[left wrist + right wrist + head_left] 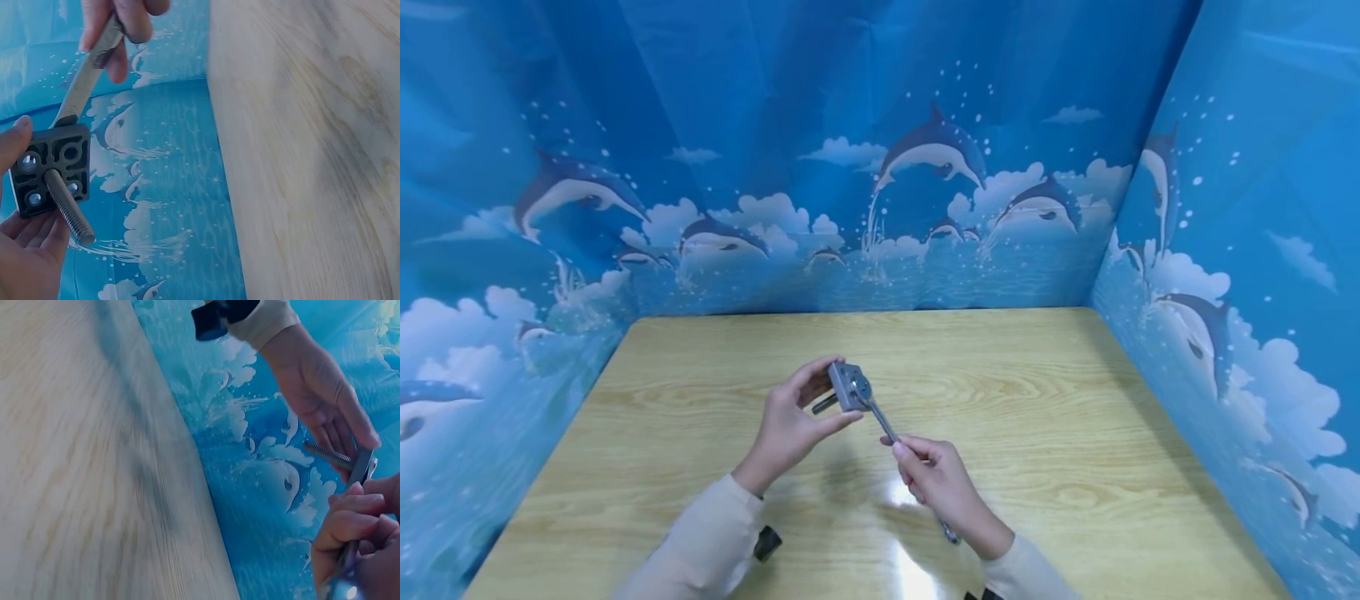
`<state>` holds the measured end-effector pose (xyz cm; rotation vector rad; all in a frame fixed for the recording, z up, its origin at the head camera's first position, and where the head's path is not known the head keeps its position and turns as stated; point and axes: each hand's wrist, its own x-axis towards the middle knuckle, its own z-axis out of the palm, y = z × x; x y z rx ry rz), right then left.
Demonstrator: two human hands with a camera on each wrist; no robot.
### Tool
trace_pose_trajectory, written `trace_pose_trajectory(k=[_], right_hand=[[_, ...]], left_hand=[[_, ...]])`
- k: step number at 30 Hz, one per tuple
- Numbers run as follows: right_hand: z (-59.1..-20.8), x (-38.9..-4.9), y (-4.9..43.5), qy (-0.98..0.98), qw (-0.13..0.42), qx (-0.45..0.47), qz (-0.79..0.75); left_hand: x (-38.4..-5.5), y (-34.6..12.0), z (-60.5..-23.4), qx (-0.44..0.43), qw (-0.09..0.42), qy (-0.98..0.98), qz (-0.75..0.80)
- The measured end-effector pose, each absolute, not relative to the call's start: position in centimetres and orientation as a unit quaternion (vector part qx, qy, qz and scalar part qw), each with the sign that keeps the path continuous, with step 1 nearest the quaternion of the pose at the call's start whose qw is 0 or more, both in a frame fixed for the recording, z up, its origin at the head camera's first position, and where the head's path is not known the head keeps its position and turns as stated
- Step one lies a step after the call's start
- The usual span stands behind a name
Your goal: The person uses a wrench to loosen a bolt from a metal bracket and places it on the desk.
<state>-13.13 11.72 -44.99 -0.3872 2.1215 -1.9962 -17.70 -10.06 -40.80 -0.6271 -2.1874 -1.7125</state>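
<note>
My left hand [790,425] holds a small square grey plate [842,385] by its edges, thumb below and fingers above, raised over the table. A threaded bolt [70,209] sticks out from the plate's ribbed face, which also has round holes at its corners, some with shiny metal in them. My right hand [943,483] grips a metal wrench [883,422] around its shaft. One end of the wrench lies against the plate's other face, at a shiny round part. Its far end shows below my right hand.
A wood-grain table [1037,375] spreads under both hands. Blue curtains with dolphins [936,146] stand behind it and along its sides. A black wrist strap piece [767,543] hangs by the left sleeve.
</note>
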Motion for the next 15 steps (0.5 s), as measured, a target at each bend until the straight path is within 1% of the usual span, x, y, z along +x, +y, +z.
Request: trace_pose_trajectory(k=[3, 7, 12, 15], right_hand=[[-45.3, -13.9, 12.2, 0.726, 0.086, -0.160, -0.664], [-45.7, -15.4, 13.4, 0.727, 0.084, -0.211, -0.648], [-45.7, -17.4, 15.3, 0.724, 0.107, -0.270, -0.626], [-45.1, -18.6, 15.9, 0.723, 0.134, -0.299, -0.609]], left_hand=[[-17.6, -10.4, -40.3, -0.211, 0.110, -0.754, -0.612], [-17.6, -10.8, -39.8, -0.205, 0.051, -0.734, -0.646], [-17.4, -11.4, -39.5, -0.209, -0.028, -0.700, -0.682], [-17.3, -11.8, -39.3, -0.207, -0.067, -0.693, -0.688]])
